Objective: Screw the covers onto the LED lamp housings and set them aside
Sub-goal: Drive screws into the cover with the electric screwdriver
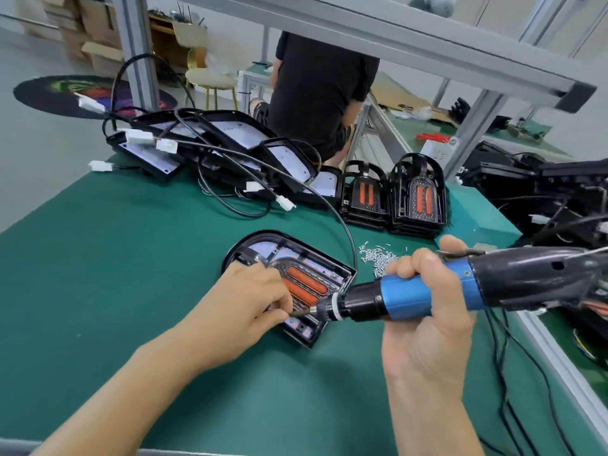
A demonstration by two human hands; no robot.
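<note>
A black LED lamp housing (263,248) lies flat on the green mat, its cover with two orange strips (307,283) seated on it. My left hand (250,304) rests on the housing's near side, fingertips pinching a small screw at the driver's bit tip. My right hand (424,297) grips a blue and black electric screwdriver (408,296), held almost level, bit pointing left at the housing's lower edge. A pile of small silver screws (378,258) lies just behind the screwdriver.
Two stacks of covers (416,195) stand at the back of the mat. Several wired housings (210,139) with white connectors are heaped at the back left. A person in black sits beyond the table. Cables trail at the right edge, under an aluminium frame (477,130).
</note>
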